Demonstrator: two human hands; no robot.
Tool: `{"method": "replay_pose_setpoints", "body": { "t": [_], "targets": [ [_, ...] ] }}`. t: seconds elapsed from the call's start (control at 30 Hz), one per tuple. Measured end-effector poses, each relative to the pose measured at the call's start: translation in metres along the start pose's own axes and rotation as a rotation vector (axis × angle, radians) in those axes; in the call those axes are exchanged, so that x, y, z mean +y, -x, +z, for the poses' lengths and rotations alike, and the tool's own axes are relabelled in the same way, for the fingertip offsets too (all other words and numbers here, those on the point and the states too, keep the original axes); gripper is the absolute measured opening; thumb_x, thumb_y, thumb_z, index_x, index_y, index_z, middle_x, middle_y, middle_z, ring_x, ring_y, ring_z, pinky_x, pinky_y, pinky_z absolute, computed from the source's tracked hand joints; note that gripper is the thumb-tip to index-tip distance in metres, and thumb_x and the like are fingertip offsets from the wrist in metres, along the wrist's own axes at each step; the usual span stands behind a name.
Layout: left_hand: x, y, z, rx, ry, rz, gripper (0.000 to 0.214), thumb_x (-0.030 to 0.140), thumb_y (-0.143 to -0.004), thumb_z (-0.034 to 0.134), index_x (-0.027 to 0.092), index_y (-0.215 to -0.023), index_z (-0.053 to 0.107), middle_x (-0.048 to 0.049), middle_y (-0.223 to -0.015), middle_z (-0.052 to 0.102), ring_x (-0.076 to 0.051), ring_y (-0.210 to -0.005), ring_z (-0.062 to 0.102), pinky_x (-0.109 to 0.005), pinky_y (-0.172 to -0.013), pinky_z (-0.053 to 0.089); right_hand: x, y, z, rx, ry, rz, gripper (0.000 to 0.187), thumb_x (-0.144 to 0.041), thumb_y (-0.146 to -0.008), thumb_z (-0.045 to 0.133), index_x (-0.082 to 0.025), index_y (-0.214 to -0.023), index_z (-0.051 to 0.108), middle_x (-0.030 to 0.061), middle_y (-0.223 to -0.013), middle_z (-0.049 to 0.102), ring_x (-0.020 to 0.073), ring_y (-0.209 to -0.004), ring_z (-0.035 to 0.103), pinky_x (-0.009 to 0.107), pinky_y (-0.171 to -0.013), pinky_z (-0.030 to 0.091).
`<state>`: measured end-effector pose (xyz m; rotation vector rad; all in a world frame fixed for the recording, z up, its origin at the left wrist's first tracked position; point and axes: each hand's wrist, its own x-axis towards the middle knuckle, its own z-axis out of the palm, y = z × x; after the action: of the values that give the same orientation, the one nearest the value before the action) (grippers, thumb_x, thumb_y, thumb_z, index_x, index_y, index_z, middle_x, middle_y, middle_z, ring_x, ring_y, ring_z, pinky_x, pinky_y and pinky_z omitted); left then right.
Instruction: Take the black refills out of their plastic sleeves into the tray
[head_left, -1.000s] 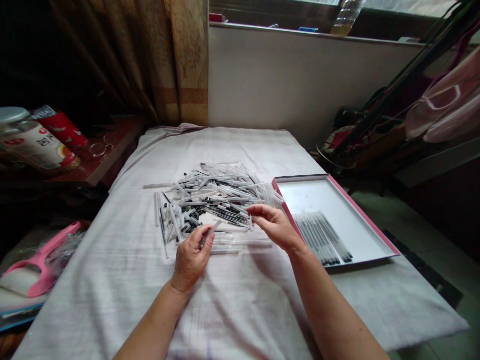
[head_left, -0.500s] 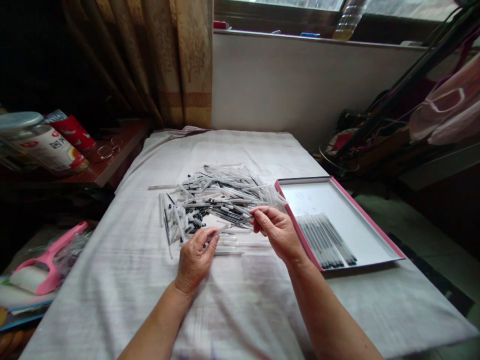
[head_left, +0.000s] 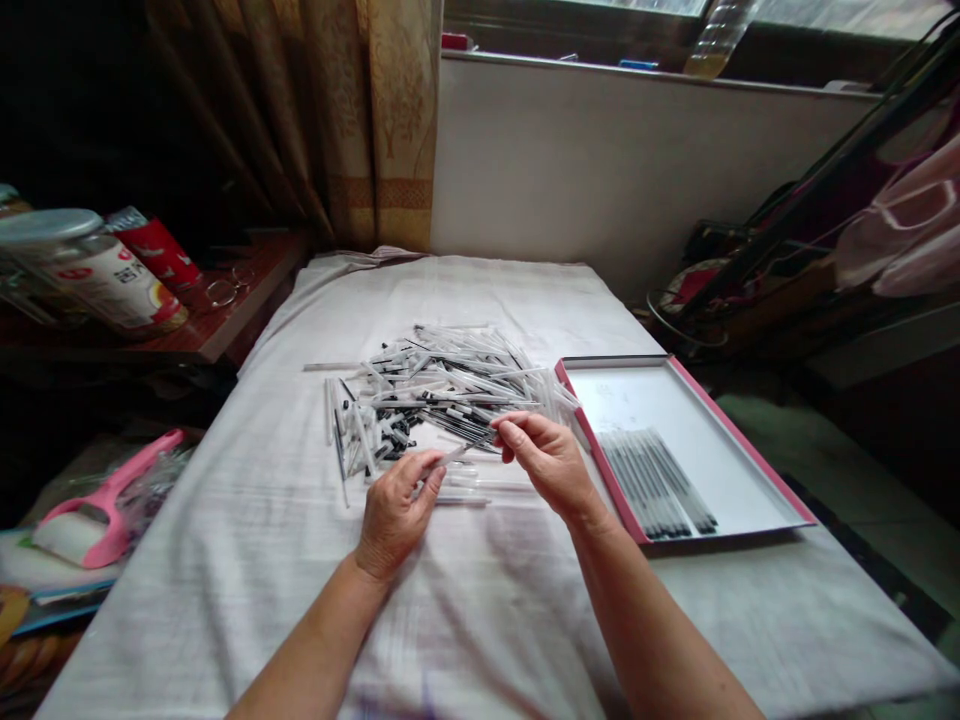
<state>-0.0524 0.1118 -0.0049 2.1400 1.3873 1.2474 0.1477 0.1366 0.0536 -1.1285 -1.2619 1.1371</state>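
My left hand (head_left: 397, 512) is closed round a clear pen barrel (head_left: 454, 456) that points up and to the right. Between the thumb and fingers of my right hand (head_left: 551, 465) is a thin dark pen refill (head_left: 478, 444), mostly covered by the fingertips. Its tip is at or very near the barrel's end; I cannot tell whether it is inside. Just beyond both hands spreads a loose pile of pen parts (head_left: 442, 380): clear barrels, dark refills and small black-and-white pieces. A few clear tubes (head_left: 465, 500) lie right by my left hand.
At the right, a shallow box with a pink rim (head_left: 739, 437) holds a row of pens with black ends (head_left: 649, 485). White cloth (head_left: 480, 620) covers the table. A side table with a jar (head_left: 112, 275) and a pink-handled tool (head_left: 112, 500) are at the left.
My right hand has moved slightly left, bringing the refill up to the end of the barrel in my left hand. The whole view has shifted a little.
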Motion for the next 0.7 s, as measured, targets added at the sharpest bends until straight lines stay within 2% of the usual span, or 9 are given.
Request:
{"method": "replay_pose_setpoints", "body": {
  "t": [0.2,0.3,0.4,0.53,0.6,0.7],
  "targets": [
    [-0.001,0.001,-0.002,0.022,-0.006,0.008,0.017,0.027,-0.094,0.055,0.020,-0.106,0.065,-0.0046,-0.095,0.076,-0.018,-0.086,0.072,-0.027,-0.079,0.053,0.003,-0.003,0.021,-0.189,0.070,0.013,0.028,-0.043,-0.080,0.065,-0.016,-0.084,0.073,0.0015,-0.067,0.066,0.0099,-0.053,0.055,0.022,-0.048,0.044],
    [-0.001,0.000,-0.005,0.053,0.052,-0.074,0.018,0.029,-0.095,0.052,0.020,-0.107,0.063,-0.0041,-0.092,0.077,-0.018,-0.085,0.072,-0.028,-0.078,0.054,0.001,-0.008,0.028,-0.271,0.129,-0.012,0.028,-0.039,-0.082,0.063,-0.018,-0.097,0.073,0.0023,-0.075,0.070,0.0100,-0.056,0.056,0.023,-0.052,0.046],
    [-0.001,-0.003,-0.010,0.153,0.152,-0.211,0.020,0.033,-0.096,0.049,0.019,-0.105,0.061,-0.0049,-0.090,0.076,-0.018,-0.084,0.072,-0.030,-0.078,0.055,0.003,-0.019,0.030,-0.262,0.232,-0.054,0.027,-0.036,-0.086,0.059,-0.019,-0.102,0.073,0.0038,-0.082,0.073,0.0123,-0.061,0.060,0.025,-0.057,0.048],
    [-0.005,-0.010,-0.017,0.276,0.373,-0.393,0.029,0.043,-0.095,0.047,0.017,-0.101,0.058,-0.0066,-0.086,0.075,-0.017,-0.075,0.071,-0.031,-0.073,0.056,0.014,-0.039,0.038,-0.246,0.675,-0.171,0.018,-0.026,-0.088,0.059,-0.022,-0.092,0.076,0.0047,-0.091,0.075,0.0177,-0.082,0.067,0.028,-0.074,0.049],
    [-0.008,-0.012,-0.018,0.296,0.461,-0.458,0.032,0.047,-0.093,0.048,0.017,-0.099,0.057,-0.0064,-0.083,0.075,-0.016,-0.068,0.070,-0.029,-0.066,0.056,0.019,-0.047,0.046,-0.296,0.916,-0.169,0.020,-0.026,-0.089,0.057,-0.025,-0.097,0.075,0.0047,-0.098,0.074,0.0190,-0.089,0.068,0.028,-0.078,0.048],
    [-0.012,-0.013,-0.018,0.293,0.525,-0.515,0.036,0.051,-0.090,0.053,0.017,-0.098,0.058,-0.0058,-0.080,0.075,-0.014,-0.061,0.068,-0.025,-0.057,0.053,0.023,-0.057,0.061,-0.382,1.156,-0.164,0.028,-0.029,-0.093,0.049,-0.029,-0.109,0.072,0.0043,-0.109,0.071,0.0200,-0.094,0.068,0.028,-0.078,0.049]
  ]
}}
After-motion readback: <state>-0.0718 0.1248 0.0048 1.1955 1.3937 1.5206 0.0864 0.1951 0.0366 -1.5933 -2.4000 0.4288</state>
